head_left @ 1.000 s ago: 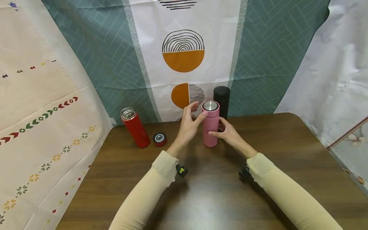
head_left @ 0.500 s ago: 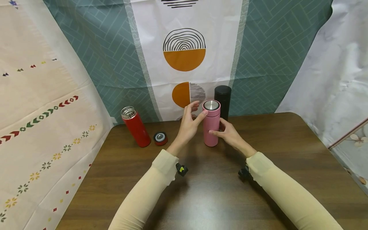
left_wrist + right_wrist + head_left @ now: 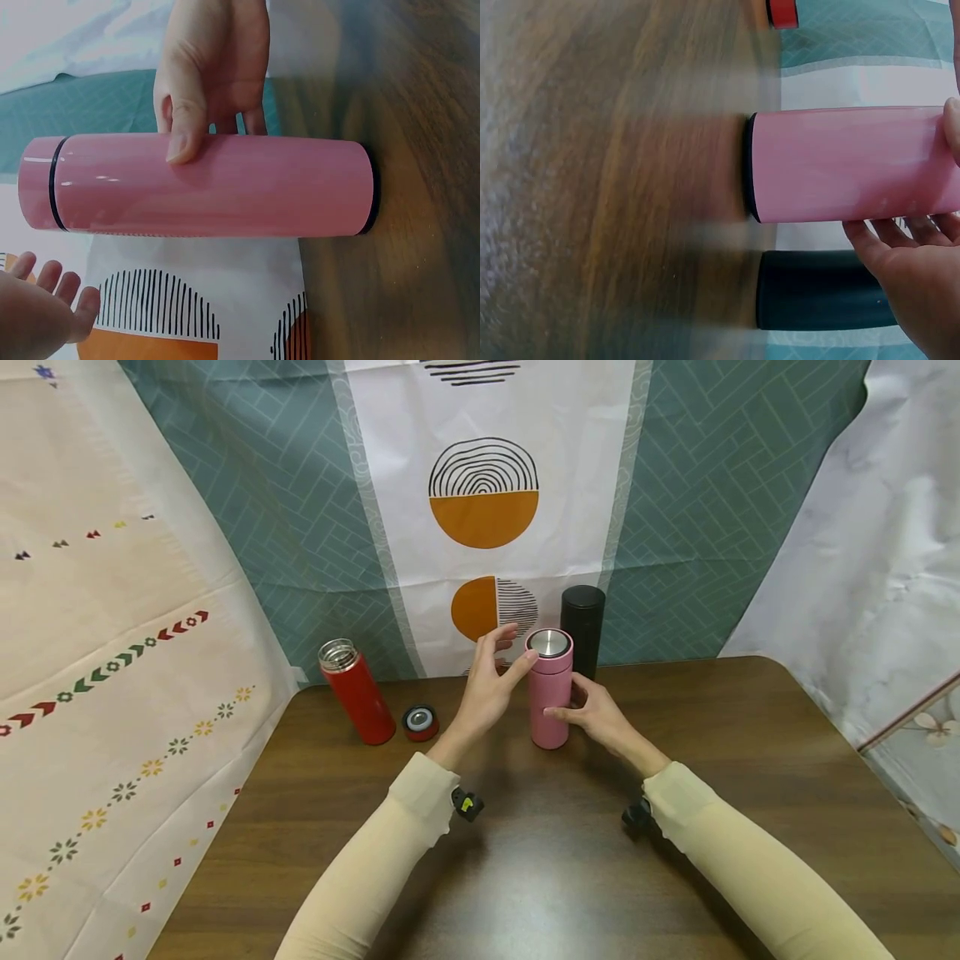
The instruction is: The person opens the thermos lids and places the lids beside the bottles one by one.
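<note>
A pink thermos bottle (image 3: 550, 710) with a steel-topped lid (image 3: 549, 644) stands upright on the table. My right hand (image 3: 600, 718) grips its body from the right, with the thumb across the front and fingers round the far side; the left wrist view shows this thumb (image 3: 186, 127) lying on the pink wall. On the other side my left hand (image 3: 483, 693) is raised near the lid, fingers spread. A gap separates those fingers (image 3: 49, 276) from the bottle in the left wrist view.
Behind the pink bottle, slightly right, stands a black thermos bottle (image 3: 582, 627). Left of it are a lidless red thermos bottle (image 3: 362, 706) and its red cap (image 3: 420, 735), underside up. A patterned cloth (image 3: 300, 527) hangs behind the wooden table (image 3: 540, 868).
The pink bottle has come very slightly nearer to me, with my right hand still gripping it. My left hand stays beside the lid. The camera view has shifted a little.
</note>
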A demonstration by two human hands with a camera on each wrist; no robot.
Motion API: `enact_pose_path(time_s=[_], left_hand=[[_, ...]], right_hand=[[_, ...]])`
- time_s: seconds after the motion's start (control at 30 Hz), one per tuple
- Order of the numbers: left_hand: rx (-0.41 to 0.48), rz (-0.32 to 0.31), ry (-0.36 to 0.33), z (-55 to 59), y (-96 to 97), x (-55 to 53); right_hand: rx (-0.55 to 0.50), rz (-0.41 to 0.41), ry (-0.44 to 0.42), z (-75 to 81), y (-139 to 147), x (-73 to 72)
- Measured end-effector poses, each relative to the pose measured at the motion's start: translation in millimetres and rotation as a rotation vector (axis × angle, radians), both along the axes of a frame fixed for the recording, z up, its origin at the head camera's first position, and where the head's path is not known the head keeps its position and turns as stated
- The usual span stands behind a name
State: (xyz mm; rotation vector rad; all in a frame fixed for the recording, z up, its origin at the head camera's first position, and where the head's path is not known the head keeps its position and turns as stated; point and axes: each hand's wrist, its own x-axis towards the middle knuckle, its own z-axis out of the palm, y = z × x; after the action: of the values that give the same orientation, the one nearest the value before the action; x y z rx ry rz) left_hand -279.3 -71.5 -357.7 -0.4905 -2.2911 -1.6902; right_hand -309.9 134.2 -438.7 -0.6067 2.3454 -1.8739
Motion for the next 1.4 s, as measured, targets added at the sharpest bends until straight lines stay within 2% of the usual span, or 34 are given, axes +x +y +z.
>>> enact_pose_path(time_s=[0.13,0.37,0.5,0.87,1.1,1.4], left_hand=[[-0.006,-0.024,0.004,1.4,-5.1,2.1],[-0.015,-0.064,0.007,2.7,-14.6,5.5],[-0.018,-0.105,0.018,4.0,-21.3,9.1],[-0.071,-0.224,-0.022,3.9,-34.2,20.8],[-0.089,-0.287,0.003,6.2,-44.8,29.9],[-0.156,-0.359,-0.081,5.5,-57.1,42.3]], right_hand=[[-0.032,0.029,-0.026,3.2,-3.3,3.9],[-0.011,0.081,-0.031,10.3,-8.1,12.8],[-0.001,0.117,-0.009,13.4,-10.9,17.9],[0.004,0.213,0.018,18.3,-15.7,35.8],[0.004,0.271,0.015,18.1,-18.7,47.0],[0.041,0.326,0.011,13.7,-21.0,54.0]])
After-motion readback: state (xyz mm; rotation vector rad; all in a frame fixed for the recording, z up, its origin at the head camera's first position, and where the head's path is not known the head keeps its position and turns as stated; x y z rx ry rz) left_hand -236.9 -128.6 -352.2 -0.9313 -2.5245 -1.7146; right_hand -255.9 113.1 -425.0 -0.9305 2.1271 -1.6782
